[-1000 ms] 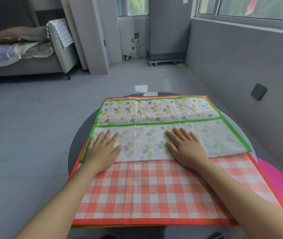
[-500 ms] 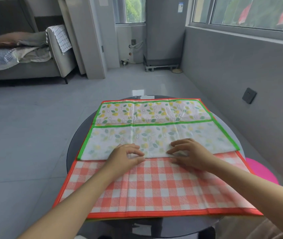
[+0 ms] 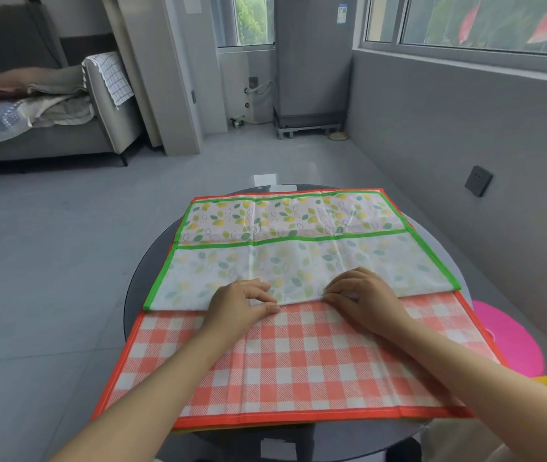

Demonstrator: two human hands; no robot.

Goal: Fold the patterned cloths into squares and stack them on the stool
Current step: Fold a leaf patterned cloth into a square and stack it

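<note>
A green-bordered leaf-print cloth (image 3: 302,258), its near half folded up over itself, lies on a red-and-white checked cloth (image 3: 298,368) spread across a round dark worktop (image 3: 139,281). The left hand (image 3: 237,306) and right hand (image 3: 363,296) sit side by side at the near folded edge of the leaf-print cloth, fingers curled, each pinching that edge between thumb and fingertips. A pink stool (image 3: 512,338) stands just beside the worktop on the right, partly hidden by the checked cloth.
</note>
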